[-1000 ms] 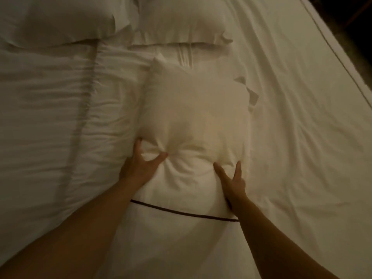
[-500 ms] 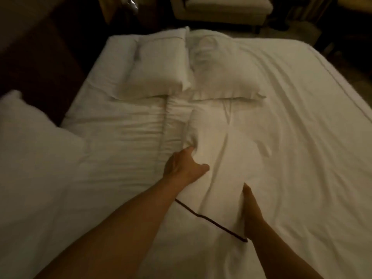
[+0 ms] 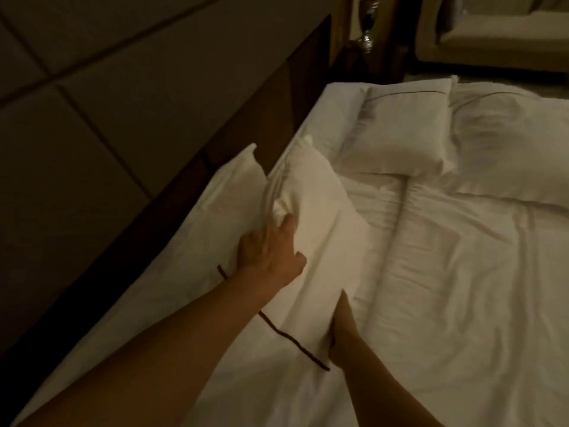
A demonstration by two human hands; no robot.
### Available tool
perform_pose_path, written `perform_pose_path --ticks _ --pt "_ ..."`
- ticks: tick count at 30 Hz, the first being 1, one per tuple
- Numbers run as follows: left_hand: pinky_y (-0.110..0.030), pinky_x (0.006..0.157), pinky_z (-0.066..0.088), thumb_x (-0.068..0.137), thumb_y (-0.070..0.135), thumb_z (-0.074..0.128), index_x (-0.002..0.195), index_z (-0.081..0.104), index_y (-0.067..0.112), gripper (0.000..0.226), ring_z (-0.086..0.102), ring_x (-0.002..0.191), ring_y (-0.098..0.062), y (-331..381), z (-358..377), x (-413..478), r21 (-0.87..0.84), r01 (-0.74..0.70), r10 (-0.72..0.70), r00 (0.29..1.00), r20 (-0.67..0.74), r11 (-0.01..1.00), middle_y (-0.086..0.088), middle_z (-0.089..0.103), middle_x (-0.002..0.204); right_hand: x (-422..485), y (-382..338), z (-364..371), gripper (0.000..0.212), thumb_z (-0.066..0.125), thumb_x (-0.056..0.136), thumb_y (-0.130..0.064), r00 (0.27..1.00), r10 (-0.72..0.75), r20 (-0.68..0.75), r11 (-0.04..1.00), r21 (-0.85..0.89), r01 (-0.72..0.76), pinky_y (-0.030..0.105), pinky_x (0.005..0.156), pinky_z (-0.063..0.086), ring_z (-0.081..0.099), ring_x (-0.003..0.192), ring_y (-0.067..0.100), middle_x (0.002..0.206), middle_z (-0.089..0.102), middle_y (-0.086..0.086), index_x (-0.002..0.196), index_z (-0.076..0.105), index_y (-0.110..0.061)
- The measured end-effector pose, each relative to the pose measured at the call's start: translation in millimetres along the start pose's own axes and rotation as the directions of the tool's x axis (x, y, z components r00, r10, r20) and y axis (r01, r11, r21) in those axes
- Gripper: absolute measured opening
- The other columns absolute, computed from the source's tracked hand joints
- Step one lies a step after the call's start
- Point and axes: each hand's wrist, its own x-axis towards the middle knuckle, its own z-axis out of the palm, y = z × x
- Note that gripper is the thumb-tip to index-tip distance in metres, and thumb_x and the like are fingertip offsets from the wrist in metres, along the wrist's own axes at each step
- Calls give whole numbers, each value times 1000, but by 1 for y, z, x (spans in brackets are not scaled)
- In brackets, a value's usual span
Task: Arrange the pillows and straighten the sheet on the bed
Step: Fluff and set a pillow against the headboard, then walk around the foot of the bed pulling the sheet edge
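Note:
I hold a white pillow (image 3: 320, 229) with a dark piped edge, lifted on its side near the bed's left edge. My left hand (image 3: 271, 254) grips its left side. My right hand (image 3: 343, 331) grips its lower right corner, fingers partly hidden under the fabric. Another white pillow (image 3: 234, 186) lies just behind it against the dark bed frame. Two more pillows lie flat farther along the bed, one (image 3: 403, 131) on the left and one (image 3: 508, 143) on the right. The wrinkled white sheet (image 3: 446, 288) covers the mattress.
A dark padded headboard panel (image 3: 123, 103) runs along the left. A metallic lamp base (image 3: 368, 23) stands on a dark bedside unit at the top. A beige upholstered bench or sofa (image 3: 492, 35) sits beyond the bed at the top right.
Both hands have carried the pillow from the middle of the bed to the left, up on its side by the bed's left edge. My view has swung left toward the headboard.

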Motion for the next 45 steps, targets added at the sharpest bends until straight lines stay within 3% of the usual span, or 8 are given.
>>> perform_pose_path --ticks 6,12,17,22,26,30,37,45 --pt "-46 83 43 83 41 55 145 6 44 79 41 114 -34 -126 61 -53 234 346 -411 838 359 909 -14 34 138 4 66 121 84 54 81 -71 927 285 243 938 -272 -217 57 93 41 30 139 39 158 26 6 151 20 -38" --pt "-44 84 43 85 36 50 145 10 40 72 40 117 -33 -151 64 -73 209 316 -376 835 402 925 -12 31 142 -7 63 115 74 56 84 -65 950 224 217 911 -394 -125 56 96 43 35 136 41 156 29 6 148 28 -38" --pt "-36 74 50 85 31 51 124 49 19 41 52 102 -27 -115 32 -60 188 199 -264 854 448 962 -11 44 128 -59 -1 80 53 57 92 -46 970 101 221 791 -610 57 49 95 50 58 112 35 129 59 10 137 50 -18" --pt "-31 67 47 84 33 51 112 56 15 33 58 89 -23 -21 -29 -63 103 -41 -10 891 454 994 -6 57 109 -146 -79 15 37 53 96 -30 980 -157 124 506 -842 187 41 83 54 67 91 29 117 67 12 123 59 -6" --pt "-31 67 45 85 39 51 112 55 16 35 57 91 -25 67 -59 -87 33 -190 159 894 419 981 -7 57 111 -209 -109 -54 37 48 97 -31 904 -398 154 102 -972 210 39 88 55 65 103 31 118 65 13 118 63 -4" --pt "-30 63 41 84 43 51 106 57 19 33 51 78 -20 193 -73 -154 -13 -395 379 870 316 918 -4 58 104 -280 -102 -170 34 48 93 -35 788 -608 99 12 -991 134 36 81 52 61 100 27 115 63 10 111 62 -10" --pt "-33 62 42 85 35 52 102 56 15 26 52 77 -22 421 -70 -347 41 -724 666 654 358 689 -3 51 90 -419 12 -445 27 48 92 -30 712 -651 -265 251 -960 -127 33 69 46 58 84 26 107 61 10 104 62 -11" --pt "-32 63 41 84 39 53 106 55 16 33 51 78 -21 632 -32 -574 -36 -952 880 268 392 305 -2 52 92 -579 183 -689 28 52 91 -34 533 -495 -686 586 -716 -379 37 77 53 60 90 27 108 61 9 107 63 -13"
